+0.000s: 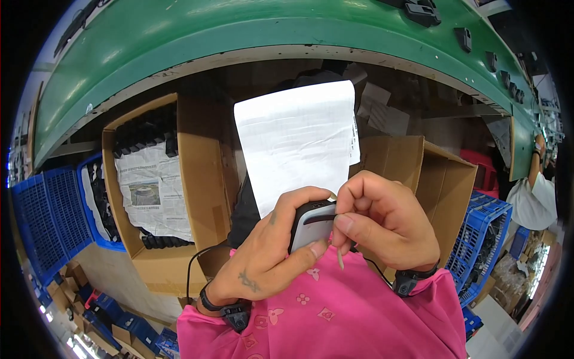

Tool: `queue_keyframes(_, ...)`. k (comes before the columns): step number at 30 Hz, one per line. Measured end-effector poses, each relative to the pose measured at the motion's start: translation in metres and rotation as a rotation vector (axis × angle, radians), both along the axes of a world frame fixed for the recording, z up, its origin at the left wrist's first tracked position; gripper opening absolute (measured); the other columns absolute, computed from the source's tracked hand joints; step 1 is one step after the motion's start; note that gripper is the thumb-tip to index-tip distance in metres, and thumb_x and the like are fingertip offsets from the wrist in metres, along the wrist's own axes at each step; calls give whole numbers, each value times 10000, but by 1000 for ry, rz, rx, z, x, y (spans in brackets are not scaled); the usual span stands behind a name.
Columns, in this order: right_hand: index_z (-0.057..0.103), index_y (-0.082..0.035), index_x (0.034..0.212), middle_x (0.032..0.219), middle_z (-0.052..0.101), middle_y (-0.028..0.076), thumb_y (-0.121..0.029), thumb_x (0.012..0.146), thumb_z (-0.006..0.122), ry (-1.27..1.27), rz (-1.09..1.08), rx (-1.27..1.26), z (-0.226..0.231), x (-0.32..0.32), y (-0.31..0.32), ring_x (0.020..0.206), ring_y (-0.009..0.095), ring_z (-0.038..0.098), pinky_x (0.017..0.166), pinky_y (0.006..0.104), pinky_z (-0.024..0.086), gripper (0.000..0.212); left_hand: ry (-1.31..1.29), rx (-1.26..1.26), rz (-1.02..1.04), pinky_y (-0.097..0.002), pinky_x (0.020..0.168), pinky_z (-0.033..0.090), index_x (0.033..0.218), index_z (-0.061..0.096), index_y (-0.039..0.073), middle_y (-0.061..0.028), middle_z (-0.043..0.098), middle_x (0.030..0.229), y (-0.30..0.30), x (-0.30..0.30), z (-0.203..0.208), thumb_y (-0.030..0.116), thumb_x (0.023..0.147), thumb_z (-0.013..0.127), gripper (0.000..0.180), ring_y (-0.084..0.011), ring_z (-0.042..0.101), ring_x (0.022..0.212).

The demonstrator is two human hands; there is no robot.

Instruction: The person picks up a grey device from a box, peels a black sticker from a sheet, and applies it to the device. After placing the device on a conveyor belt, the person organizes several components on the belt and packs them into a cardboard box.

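Note:
My left hand (272, 251) grips a small black and silver rounded device (312, 224) held close over my pink patterned top. My right hand (385, 218) pinches at the device's right edge with thumb and forefinger; a thin pale sliver (340, 258) hangs below the fingers. A white paper sheet (299, 140) stands up behind both hands, its lower edge hidden by them. A thin black cable (192, 263) loops down to the left of my left wrist. Both wrists wear black bands.
An open cardboard box (200, 161) lined with newspaper holds black parts at left. Another open cardboard box (445, 185) is at right. Blue plastic crates (45, 215) flank both sides. A green conveyor belt (239, 36) with black parts arcs overhead. Another person (532, 197) stands far right.

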State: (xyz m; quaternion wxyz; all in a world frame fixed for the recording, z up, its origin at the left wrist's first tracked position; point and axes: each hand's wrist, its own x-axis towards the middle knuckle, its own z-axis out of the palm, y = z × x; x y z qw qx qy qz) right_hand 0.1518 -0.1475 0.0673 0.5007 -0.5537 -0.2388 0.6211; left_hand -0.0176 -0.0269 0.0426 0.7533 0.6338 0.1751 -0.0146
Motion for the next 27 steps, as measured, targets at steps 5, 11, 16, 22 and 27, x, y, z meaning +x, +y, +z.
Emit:
queue_keyframes(5, 478, 48, 952, 763, 617, 93, 12, 915, 511, 11, 3, -9, 0, 0, 2, 673, 104, 608, 600, 220, 492, 60, -6, -8, 26, -363, 867, 448, 1328, 331, 30, -194, 549, 1115, -1, -1, -1, 85, 869, 554, 513, -283, 583, 1001)
queue_keyframes(11, 480, 47, 948, 757, 615, 93, 12, 915, 510, -11, -15, -15, 0, -2, 2, 669, 102, 608, 599, 219, 498, 57, -32, 34, 33, -354, 874, 443, 1325, 346, 23, -180, 547, 1116, -1, 0, -1, 66, 859, 563, 516, -273, 576, 1011)
queue_keyframes(16, 485, 41, 949, 756, 614, 89, 15, 909, 519, -63, -21, -15, -1, -4, 3, 677, 97, 613, 598, 216, 506, 59, 2, 53, 33, -352, 870, 444, 1325, 344, 22, -180, 548, 1108, 0, 1, 3, 67, 859, 564, 517, -272, 577, 1006)
queue_keyframes(22, 491, 34, 945, 751, 612, 77, 22, 903, 519, -94, -59, -28, -2, -7, 4, 680, 89, 616, 593, 204, 502, 53, 14, 90, 28, -349, 870, 442, 1325, 347, 20, -182, 543, 1112, 0, 2, 2, 66, 859, 561, 515, -274, 576, 1005)
queue_keyframes(27, 494, 30, 936, 745, 613, 71, 26, 897, 522, -134, -83, -15, -3, -9, 5, 677, 87, 615, 588, 200, 497, 48, -5, 109, 45, -349, 874, 440, 1325, 353, 18, -189, 525, 1143, -2, 1, -3, 62, 857, 558, 513, -281, 572, 1013)
